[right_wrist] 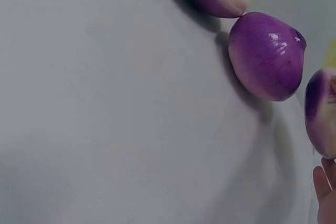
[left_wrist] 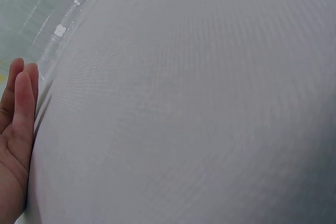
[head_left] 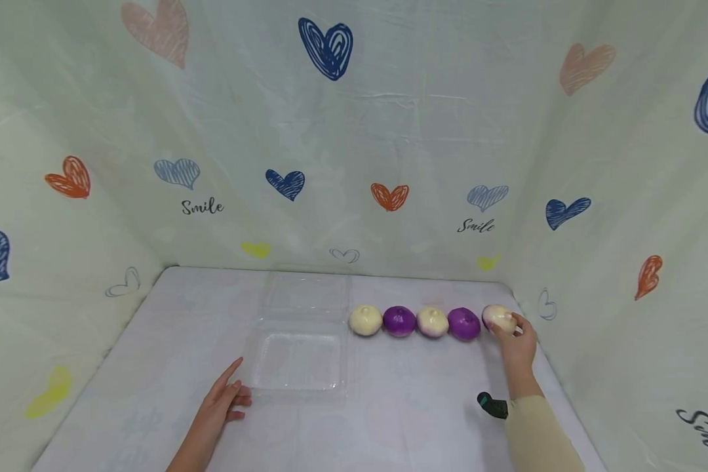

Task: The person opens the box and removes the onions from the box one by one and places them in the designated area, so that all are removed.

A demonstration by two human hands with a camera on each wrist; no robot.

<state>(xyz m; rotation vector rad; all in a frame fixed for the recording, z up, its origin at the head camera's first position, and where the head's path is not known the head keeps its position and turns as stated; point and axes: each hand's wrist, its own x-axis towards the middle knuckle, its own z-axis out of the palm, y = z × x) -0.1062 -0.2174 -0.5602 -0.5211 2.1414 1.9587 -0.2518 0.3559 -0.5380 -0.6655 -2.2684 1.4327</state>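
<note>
At the right end of a row of onions, my right hand [head_left: 516,344] grips a white-and-purple onion [head_left: 498,318] between thumb and fingers. The right wrist view catches that onion [right_wrist: 317,114] at its edge, above the fingertips of the hand [right_wrist: 326,198]. Left of it sits a purple onion [head_left: 464,324], then a whitish onion [head_left: 432,322], another purple onion [head_left: 399,321] and a pale onion [head_left: 365,320]. My left hand [head_left: 221,401] has its fingers extended and holds nothing. It lies beside a clear plastic box [head_left: 256,357], whose lid [head_left: 307,292] is folded back.
A white cloth covers the table [head_left: 413,406]. A curtain [head_left: 425,118] printed with hearts encloses the back and both sides. Near the right sleeve [head_left: 537,429], a dark strap-like piece [head_left: 492,406] sticks out over the table.
</note>
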